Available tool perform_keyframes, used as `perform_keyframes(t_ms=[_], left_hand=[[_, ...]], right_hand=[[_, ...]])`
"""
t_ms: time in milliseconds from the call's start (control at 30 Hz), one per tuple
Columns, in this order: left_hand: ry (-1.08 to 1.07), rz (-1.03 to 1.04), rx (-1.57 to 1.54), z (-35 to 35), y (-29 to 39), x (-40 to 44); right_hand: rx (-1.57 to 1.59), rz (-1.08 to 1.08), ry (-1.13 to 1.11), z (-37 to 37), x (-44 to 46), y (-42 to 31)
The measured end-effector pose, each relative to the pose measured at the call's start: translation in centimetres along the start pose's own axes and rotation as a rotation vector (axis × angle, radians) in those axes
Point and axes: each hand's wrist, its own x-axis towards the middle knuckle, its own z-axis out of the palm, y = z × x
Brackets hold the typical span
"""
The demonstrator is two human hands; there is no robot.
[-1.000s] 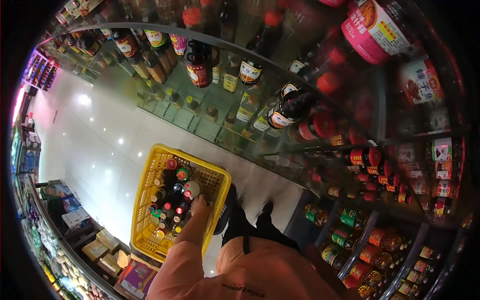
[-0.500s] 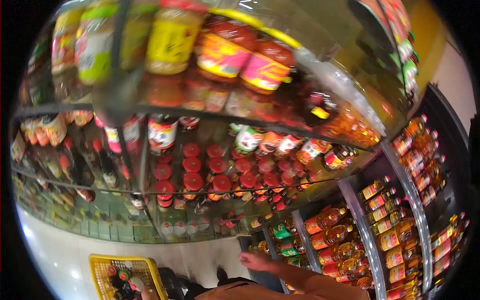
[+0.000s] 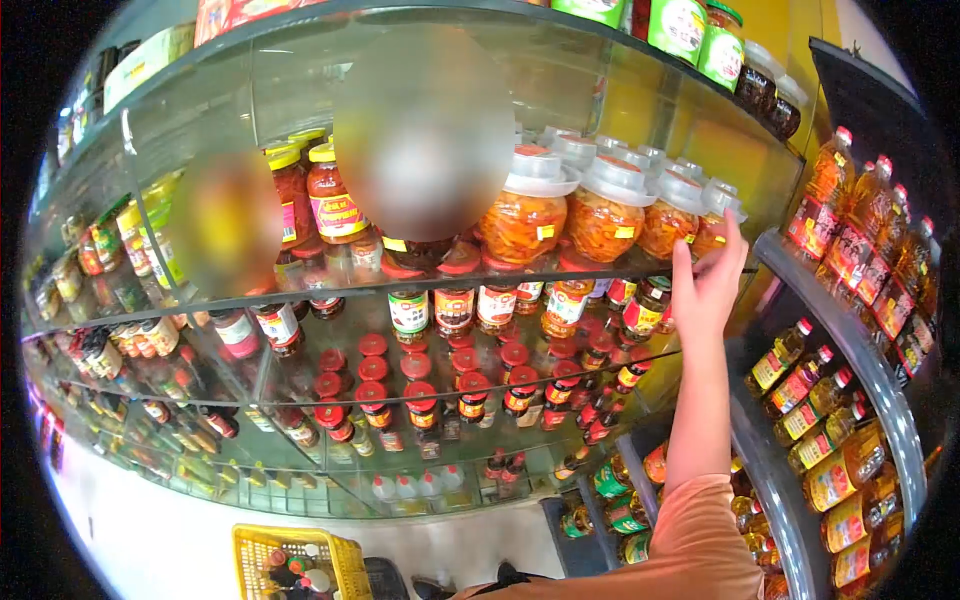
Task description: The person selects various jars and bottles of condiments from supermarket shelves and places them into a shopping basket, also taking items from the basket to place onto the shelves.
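Right hand [image 3: 708, 288] fingers wide, partly veiling the end jar [image 3: 710, 228], contact unclear, yellow basket [image 3: 346, 566] cropped below, left hand unseen, grip unknown

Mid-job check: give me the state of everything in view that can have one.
Right hand: raised, open, fingers spread beside the rightmost round jars; contact unclear.
Round jars: lidded, upright, filled with orange contents.
Yellow-lidded jar: closed, upright.
Red-lidded jars: closed, upright.
Red-capped bottles at far right: capped, upright.
Yellow basket: open-topped, bottles inside.
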Motion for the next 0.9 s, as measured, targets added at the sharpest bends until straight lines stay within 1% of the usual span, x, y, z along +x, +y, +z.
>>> perform_keyframes(t_ms=[67,100,133,200,233,267,300,333,367,400,433,467,500,533,567,600,633,667,700,733,767,800,833,867,900], left_hand=[[0.072,-0.054,0.032,0.5,1.5,-2.2],[0.048,-0.119,0.024,0.5,3.1,-3.2],[0.088,-0.019,-0.015,2.1,0.4,-3.0],[0.034,0.04,-0.053,4.5,-2.5,-3.6],[0.054,-0.003,-0.326,7.0,-4.1,-3.1],[0.078,-0.044,-0.595,8.4,-6.3,-3.4],[0.108,0.042,-0.453,8.1,-5.1,-5.2],[0.138,0.122,-0.306,6.9,-0.6,-6.9],[0.11,0.049,-0.37,7.1,-0.3,-7.6],[0.09,-0.025,-0.441,8.2,-0.4,-7.7],[0.142,0.073,-0.404,8.9,0.3,-7.7],[0.19,0.164,-0.363,9.1,1.7,-8.2],[0.139,0.125,-0.479,7.6,6.7,-9.9],[0.098,0.086,-0.602,6.0,12.1,-11.4],[0.063,0.123,-0.584,5.3,14.1,-11.8],[0.03,0.165,-0.568,4.4,16.4,-12.1],[0.004,0.252,-0.541,3.2,18.9,-12.5],[-0.028,0.341,-0.511,1.8,22.2,-13.2],[-0.078,0.396,-0.559,1.1,24.0,-13.6],[-0.133,0.45,-0.605,0.5,25.5,-14.0],[-0.235,0.453,-0.722,-0.2,27.4,-14.7],[-0.341,0.455,-0.838,-0.9,29.0,-15.4],[-0.416,0.502,-0.825,-1.2,30.1,-15.7],[-0.493,0.549,-0.815,-1.5,30.9,-15.9],[-0.574,0.518,-0.74,-2.2,31.5,-16.0]], right_hand=[[-0.121,-0.009,-0.059,-0.1,1.4,-0.4],[-0.148,0.034,-0.146,-0.4,1.7,-0.3],[-0.118,0.041,-0.154,-0.1,2.0,0.4],[-0.196,-0.136,-0.064,0.6,2.3,2.3],[-0.151,-0.173,0.001,0.8,2.3,2.8],[-0.137,-0.166,-0.024,0.7,2.0,3.2],[-0.109,-0.151,0.026,0.6,1.6,3.6],[-0.077,-0.132,0.073,0.6,1.1,3.7],[0.003,-0.102,0.085,0.4,0.6,4.0],[0.018,-0.194,0.156,-0.1,0.2,4.3],[0.033,-0.313,0.197,-0.9,-0.3,5.6],[0.259,-0.188,0.222,-1.8,-1.6,4.9],[0.467,-0.14,0.283,-2.7,-2.8,4.2],[0.386,-0.297,0.252,-4.3,-3.8,4.4],[0.48,-0.261,0.262,-5.4,-5.5,4.4],[0.484,-0.214,0.189,-6.5,-7.3,2.8],[0.683,-0.221,0.08,-6.7,-9.1,0.6],[0.561,-0.133,-0.08,-7.3,-11.5,-0.4],[0.642,-0.175,-0.349,-8.1,-14.0,-0.6],[0.732,-0.2,-0.572,-7.8,-15.9,-2.1],[0.915,-0.082,-0.779,-6.7,-18.8,-3.8],[0.958,-0.317,-0.958,-5.1,-19.9,-5.0],[1.043,-0.306,-1.055,-4.1,-22.9,-6.4],[1.125,-0.25,-1.158,-3.5,-25.8,-7.4],[1.195,-0.249,-1.183,-2.7,-28.4,-9.1]])
